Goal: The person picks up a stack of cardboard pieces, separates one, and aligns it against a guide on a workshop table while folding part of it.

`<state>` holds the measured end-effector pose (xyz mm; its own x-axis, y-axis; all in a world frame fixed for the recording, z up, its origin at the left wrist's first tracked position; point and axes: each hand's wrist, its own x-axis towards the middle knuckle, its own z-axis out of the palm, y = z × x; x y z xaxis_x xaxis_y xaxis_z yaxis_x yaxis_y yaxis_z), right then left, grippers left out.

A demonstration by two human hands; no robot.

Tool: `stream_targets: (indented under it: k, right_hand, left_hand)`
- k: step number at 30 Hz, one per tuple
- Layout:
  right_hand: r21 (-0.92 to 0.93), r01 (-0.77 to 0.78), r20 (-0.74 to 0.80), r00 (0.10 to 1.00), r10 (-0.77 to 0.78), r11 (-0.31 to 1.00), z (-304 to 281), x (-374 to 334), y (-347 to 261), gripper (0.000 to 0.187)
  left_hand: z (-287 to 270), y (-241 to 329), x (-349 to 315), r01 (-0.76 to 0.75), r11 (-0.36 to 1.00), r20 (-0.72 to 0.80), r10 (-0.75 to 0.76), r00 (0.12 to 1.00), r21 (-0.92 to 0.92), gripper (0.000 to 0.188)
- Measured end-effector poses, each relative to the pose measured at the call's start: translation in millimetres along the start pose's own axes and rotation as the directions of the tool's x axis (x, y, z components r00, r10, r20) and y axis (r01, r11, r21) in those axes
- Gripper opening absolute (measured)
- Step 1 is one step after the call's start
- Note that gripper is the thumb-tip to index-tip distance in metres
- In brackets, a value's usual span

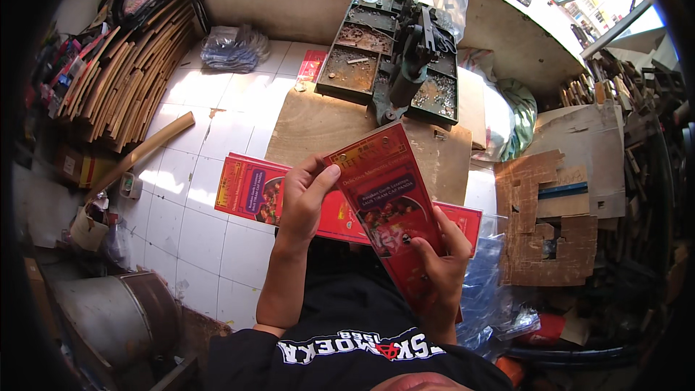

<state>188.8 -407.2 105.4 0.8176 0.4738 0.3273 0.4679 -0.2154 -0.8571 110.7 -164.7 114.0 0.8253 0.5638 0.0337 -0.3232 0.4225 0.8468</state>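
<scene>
A long red printed panel [391, 195] with a food picture is held up at a slant in front of me. It has a glossy surface like clear plastic. My left hand [304, 192] pinches its upper left edge, thumb on the front. My right hand [443, 257] grips its lower right edge, thumb across the front near a small dark dot. Behind it, a second red printed panel [239, 185] lies crosswise, its middle hidden by the held panel and my left hand. Beyond them stands a dark metal hand press [409, 83] on a wooden board [311, 127].
Black divided trays [355, 65] with small metal pieces flank the press. Stacked clear plastic [235, 49] and a cardboard tube [156, 152] lie on the white tiles at left. Cut cardboard [550, 224] and clear plastic sheets [481, 289] are at right. A metal drum [119, 315] stands lower left.
</scene>
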Motion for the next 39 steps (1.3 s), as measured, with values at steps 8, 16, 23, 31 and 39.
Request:
stream_targets:
  k: [8, 16, 23, 31, 39]
  right_hand:
    - [-0.055, 0.008, 0.061, 0.998, -0.004, 0.998, 3, 5, 6, 0.063]
    - [0.389, -0.284, 0.291, 0.94, 0.176, 0.876, 15, 14, 24, 0.058]
    - [0.28, -0.903, 0.897, 0.368, 0.247, 0.327, 10, 42, 28, 0.052]
    - [-0.03, -0.953, 0.975, 0.038, -0.218, -0.303, 22, 48, 2, 0.069]
    - [-0.068, -0.941, 0.935, 0.056, -0.351, -0.331, 42, 28, 9, 0.063]
  left_hand:
    - [-10, -9, 3, -0.019, 0.996, -0.075, 0.025, 0.997, 0.084, 0.021]
    - [1, -9, 0, -0.278, 0.939, 0.041, 0.275, 0.96, 0.202, 0.04]
    - [30, -1, 16, -0.37, 0.889, 0.124, 0.349, 0.929, 0.268, 0.074]
    - [29, 10, 20, -0.091, 0.992, -0.069, 0.098, 0.993, 0.093, 0.04]
    - [11, 13, 18, 0.021, 0.999, 0.041, -0.019, 0.999, -0.05, 0.025]
